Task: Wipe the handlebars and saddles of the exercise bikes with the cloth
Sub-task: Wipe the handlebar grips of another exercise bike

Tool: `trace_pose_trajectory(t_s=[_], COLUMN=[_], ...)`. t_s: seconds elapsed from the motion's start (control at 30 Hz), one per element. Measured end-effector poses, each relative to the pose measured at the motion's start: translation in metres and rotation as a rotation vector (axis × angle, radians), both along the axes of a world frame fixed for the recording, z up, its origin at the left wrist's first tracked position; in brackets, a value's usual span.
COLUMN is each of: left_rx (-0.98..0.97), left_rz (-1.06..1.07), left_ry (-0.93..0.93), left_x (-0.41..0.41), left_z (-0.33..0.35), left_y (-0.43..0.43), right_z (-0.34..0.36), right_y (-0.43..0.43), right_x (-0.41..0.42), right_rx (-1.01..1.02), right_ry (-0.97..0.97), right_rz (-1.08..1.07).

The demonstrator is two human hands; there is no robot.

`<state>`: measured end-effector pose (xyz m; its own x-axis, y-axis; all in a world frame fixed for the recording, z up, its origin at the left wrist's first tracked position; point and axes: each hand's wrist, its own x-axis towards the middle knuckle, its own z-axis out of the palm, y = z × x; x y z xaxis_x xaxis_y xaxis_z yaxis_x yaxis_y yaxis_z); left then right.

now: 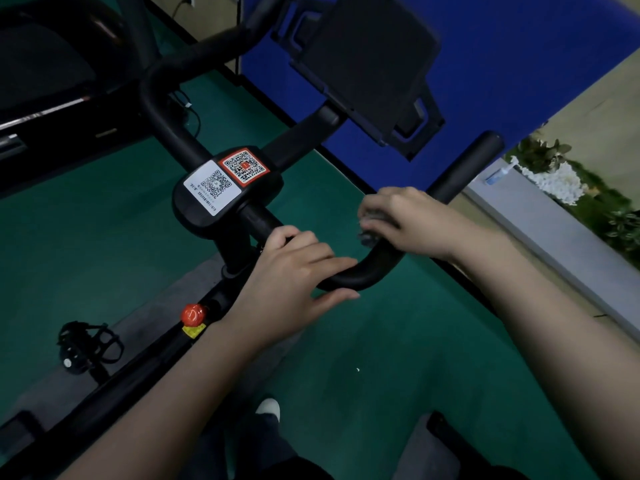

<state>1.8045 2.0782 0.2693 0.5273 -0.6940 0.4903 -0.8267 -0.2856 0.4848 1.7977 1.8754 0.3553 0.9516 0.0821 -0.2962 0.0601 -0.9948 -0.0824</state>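
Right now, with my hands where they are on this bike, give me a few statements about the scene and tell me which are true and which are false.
1. The right hand holds a grey cloth against the handlebar. True.
2. The left hand hangs free of the bike. False: it grips the handlebar beside the centre housing.
3. A white sticker and an orange sticker, each with a QR code, sit on the centre housing. True.
4. The knob below the handlebar is green. False: it is red.
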Motion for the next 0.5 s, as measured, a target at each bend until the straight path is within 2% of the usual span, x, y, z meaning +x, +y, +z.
trace_pose_trajectory(t_s=[0.07,0.2,0.37,0.5], left_rx=[-0.001,0.008,0.021,0.027], left_rz=[0.002,-0.001,-0.008,-0.01], left_ry=[0.002,0.004,-0.003,0.01], left_x=[0.0,0.0,0.0,-0.001], left_z=[0.0,0.001,0.003,0.005], left_y=[0.0,0.0,-0.001,0.0], right_z=[-0.007,-0.029,-0.053,-0.065], right_y=[-0.004,0.003,0.014,0.016], right_x=[-0.017,-0.043,-0.058,-0.059], right_rx=[0.116,0.21,0.333,0.386], right_ry=[-0.206,-0.64,-0.789,-1.021], right_rz=[-0.026,-0.194,-0.201,-0.438])
